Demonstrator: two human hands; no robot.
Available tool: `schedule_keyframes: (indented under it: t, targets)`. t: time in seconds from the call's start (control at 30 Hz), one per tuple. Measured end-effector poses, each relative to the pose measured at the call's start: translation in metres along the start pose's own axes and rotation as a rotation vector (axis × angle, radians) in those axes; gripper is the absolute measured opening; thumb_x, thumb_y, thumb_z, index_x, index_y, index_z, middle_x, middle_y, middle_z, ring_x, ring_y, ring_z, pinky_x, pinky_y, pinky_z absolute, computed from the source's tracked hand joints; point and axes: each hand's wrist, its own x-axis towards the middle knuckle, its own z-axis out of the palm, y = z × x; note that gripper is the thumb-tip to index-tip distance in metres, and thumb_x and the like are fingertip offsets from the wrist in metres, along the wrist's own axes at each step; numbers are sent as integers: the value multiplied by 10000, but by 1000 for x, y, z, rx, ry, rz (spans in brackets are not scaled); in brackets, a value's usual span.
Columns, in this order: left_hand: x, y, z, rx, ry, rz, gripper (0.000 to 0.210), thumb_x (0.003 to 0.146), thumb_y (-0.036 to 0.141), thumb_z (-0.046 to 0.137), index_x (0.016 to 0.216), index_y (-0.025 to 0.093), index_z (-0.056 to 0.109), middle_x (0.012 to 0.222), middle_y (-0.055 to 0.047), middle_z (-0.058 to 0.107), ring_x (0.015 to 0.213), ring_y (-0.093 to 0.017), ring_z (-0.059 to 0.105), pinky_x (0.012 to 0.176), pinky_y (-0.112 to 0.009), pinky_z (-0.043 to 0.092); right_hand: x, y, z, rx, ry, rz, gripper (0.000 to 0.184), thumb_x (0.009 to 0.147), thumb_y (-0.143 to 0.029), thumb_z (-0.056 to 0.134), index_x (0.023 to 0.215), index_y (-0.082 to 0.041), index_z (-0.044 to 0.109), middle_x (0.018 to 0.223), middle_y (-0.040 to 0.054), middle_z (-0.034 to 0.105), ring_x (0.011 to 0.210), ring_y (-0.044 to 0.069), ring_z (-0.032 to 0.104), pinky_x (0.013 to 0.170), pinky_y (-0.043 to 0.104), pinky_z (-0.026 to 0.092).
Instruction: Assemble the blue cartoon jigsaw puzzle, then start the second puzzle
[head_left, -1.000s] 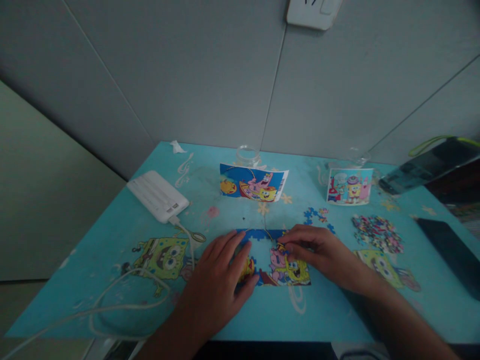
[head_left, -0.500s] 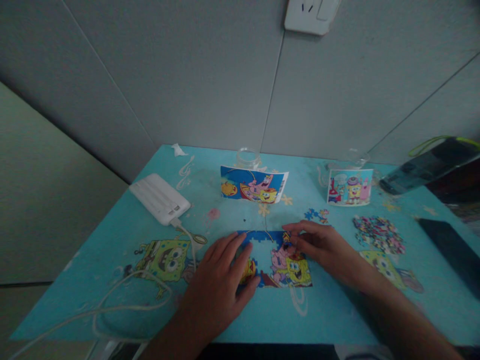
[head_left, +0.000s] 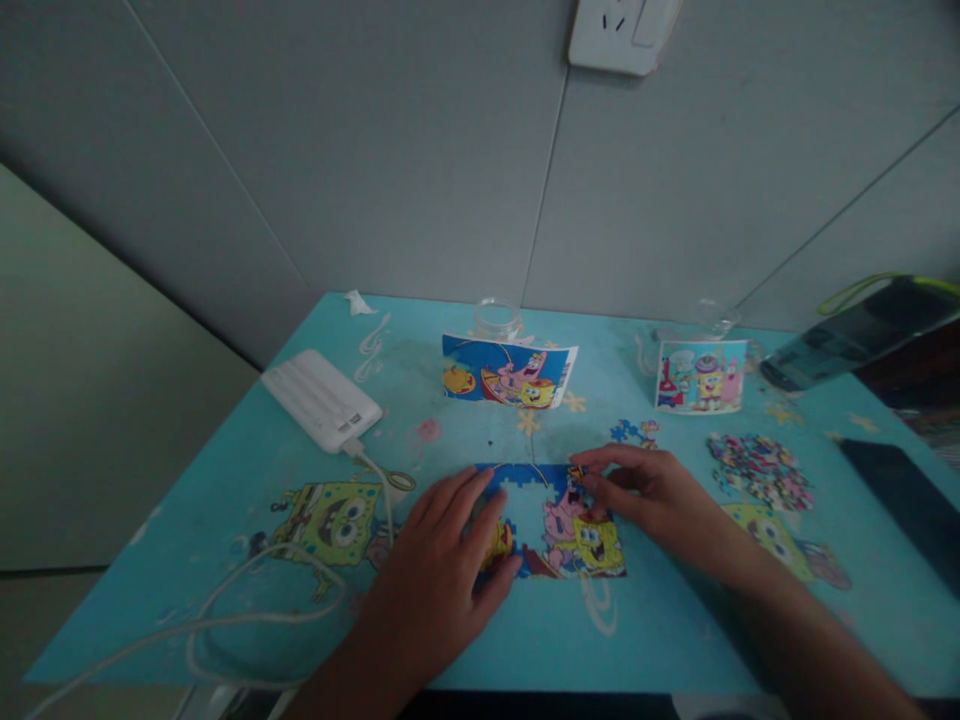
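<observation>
A partly assembled jigsaw puzzle [head_left: 592, 545] lies flat on the table, with a cartoon picture and a gap in its middle. My left hand [head_left: 442, 550] rests over its left side, fingers spread and the tips on the pieces. At the upper right corner, the thumb and forefinger of my right hand [head_left: 645, 490] are pinched together on what looks like a jigsaw piece, mostly covered by the fingers. Just beyond that hand sit a few loose blue joined pieces [head_left: 624, 431]. Behind the puzzle stands a picture card [head_left: 506, 372] showing the same scene.
To the right are a heap of loose pieces [head_left: 757, 470], a second picture card [head_left: 701, 377], a dark flat object [head_left: 900, 495] and a bottle [head_left: 840, 345]. A white power bank [head_left: 322, 400] with a cable [head_left: 262, 615] lies left. A clear round container [head_left: 496, 316] stands by the wall.
Both hands keep nearly the same places on the puzzle. The view has shifted very slightly, and the right fingers remain at the upper right corner.
</observation>
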Motion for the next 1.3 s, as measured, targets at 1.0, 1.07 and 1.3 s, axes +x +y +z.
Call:
schedule_keyframes:
  t: [1.0,1.07,1.3]
  targets:
    - [-1,-4,6,39,38,24,440,938,345,601,1349,194,563,1491,-130,501,1356,-329,484,1067,-538,502,1,-2,3,-86,-45,-77,218,927,-362,654,1050,-208,747,870,27,768,716,151,712,647,264,566]
    - [-2,-8,9,57,56,58,469,928,354,614,1363,190,551,1482,-136,510,1349,-335,489,1040,-532,520,3,-1,-5,-144,46,-117,213,930,-357,642,1037,-212,757,894,34,771,753,162,701,678,280,559]
    - [-4,-19,21,107,87,137,507,903,387,646,1359,184,553,1491,-138,505,1318,-339,514,1019,-505,511,10,17,-66,-393,795,-79,313,913,-377,620,1093,-160,757,904,83,768,722,203,680,687,333,512]
